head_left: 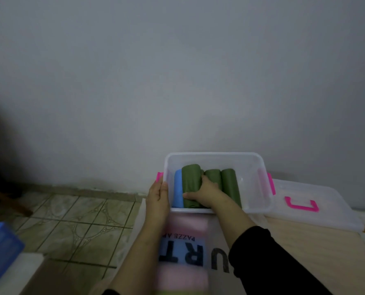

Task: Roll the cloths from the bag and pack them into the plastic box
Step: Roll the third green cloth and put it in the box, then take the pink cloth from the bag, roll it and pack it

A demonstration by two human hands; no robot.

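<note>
A clear rectangular plastic box (256,167) with pink side latches stands against a pale wall (177,71), its long side running left to right. Inside lie four rolled cloths, side by side and touching, each with its long axis pointing from the near wall of the box toward the far wall: one blue rolled cloth (178,188) at the left end, then three olive-green rolled cloths. The left hand (157,196) lies flat against the outside of the box's left wall, fingers straight and pressed together, just below the left latch. The right hand (205,191) reaches over the near rim and rests on the leftmost green roll (191,179); the thumb lies across the roll's near end and the fingers curl over its right flank, between it and the middle green roll (213,174). The third green roll (230,184) lies untouched beside them. A clear lid (326,211) with a pink handle rests right of the box. A translucent printed bag (215,248) holding pink cloth lies near the box, beneath the forearms.
</note>
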